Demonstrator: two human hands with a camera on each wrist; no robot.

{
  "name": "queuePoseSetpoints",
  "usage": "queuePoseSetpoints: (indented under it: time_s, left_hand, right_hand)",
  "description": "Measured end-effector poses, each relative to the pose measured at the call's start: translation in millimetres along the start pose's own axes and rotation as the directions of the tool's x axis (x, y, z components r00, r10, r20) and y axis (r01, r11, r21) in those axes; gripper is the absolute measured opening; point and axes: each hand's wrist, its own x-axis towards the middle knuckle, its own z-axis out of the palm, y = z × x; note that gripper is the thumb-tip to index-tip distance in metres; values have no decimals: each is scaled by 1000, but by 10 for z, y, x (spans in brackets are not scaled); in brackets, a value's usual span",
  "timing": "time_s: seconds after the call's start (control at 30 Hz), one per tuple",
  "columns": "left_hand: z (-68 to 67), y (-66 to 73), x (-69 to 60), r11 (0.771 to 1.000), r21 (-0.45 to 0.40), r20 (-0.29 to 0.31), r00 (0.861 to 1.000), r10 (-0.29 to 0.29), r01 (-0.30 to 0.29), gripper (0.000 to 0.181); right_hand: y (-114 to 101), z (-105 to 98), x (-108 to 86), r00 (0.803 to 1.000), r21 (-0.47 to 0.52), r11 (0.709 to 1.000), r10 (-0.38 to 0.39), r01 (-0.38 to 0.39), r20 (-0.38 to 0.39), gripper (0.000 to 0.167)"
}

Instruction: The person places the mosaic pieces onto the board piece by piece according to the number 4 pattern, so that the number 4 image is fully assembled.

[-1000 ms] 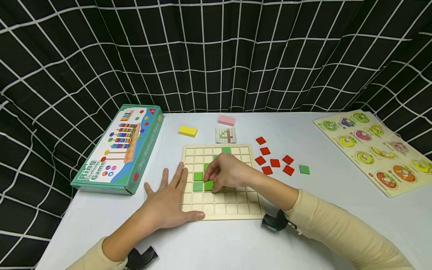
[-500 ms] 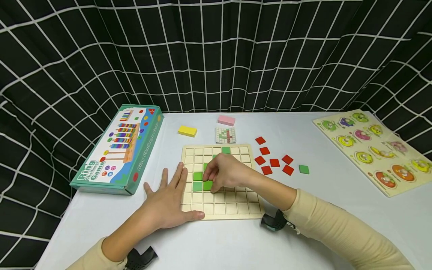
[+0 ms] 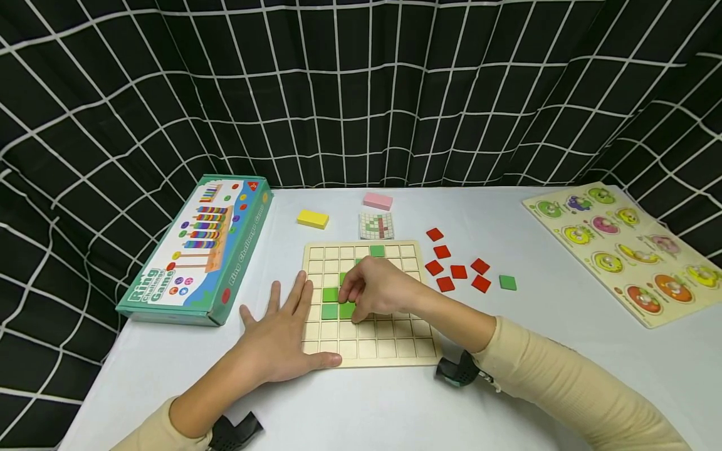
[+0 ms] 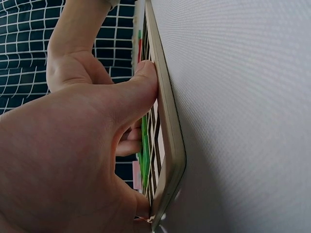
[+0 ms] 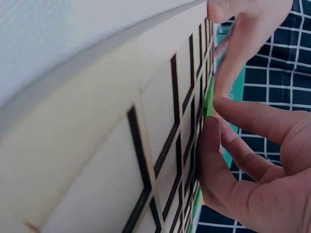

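Observation:
My right hand [image 3: 383, 285] is over the wooden grid board [image 3: 389, 351], its thumb and fingertips pinching the edges of a green square tile [image 3: 346, 311]. That tile lies in a grid square, right of another green tile [image 3: 329, 311]. One more green tile [image 3: 330, 294] sits just above, and others run diagonally up to the green tile [image 3: 376, 251] near the back edge, partly hidden by the hand. My left hand [image 3: 279, 341] lies with fingers spread at the board's left side. Its thumb [image 4: 143, 80] rests on the board's near rim in the left wrist view.
Several red tiles [image 3: 459, 272] and a loose green tile [image 3: 507, 282] lie right of the board. Behind it are a pattern card [image 3: 376, 226], a pink block [image 3: 377, 201] and a yellow block [image 3: 313, 218]. A game box [image 3: 197, 250] stands left, a fruit puzzle board [image 3: 626, 250] right.
The green tile at my right fingertips has settled from slightly tilted to flatter in its grid square. My right hand has barely shifted, and the left stays in place.

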Motion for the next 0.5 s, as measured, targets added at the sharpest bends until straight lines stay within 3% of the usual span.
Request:
queuePoseSetpoints:
  time_s: [0.23, 0.5]
  left_hand:
    - [10, -5, 4, 1000, 9, 1, 1000, -4, 4, 132]
    - [2, 6, 1, 1000, 21, 4, 1000, -14, 14, 132]
  right_hand:
    - [16, -99, -72, 1000, 38, 999, -15, 15, 2, 24]
    - [144, -277, -214, 992, 114, 986, -120, 124, -42, 17]
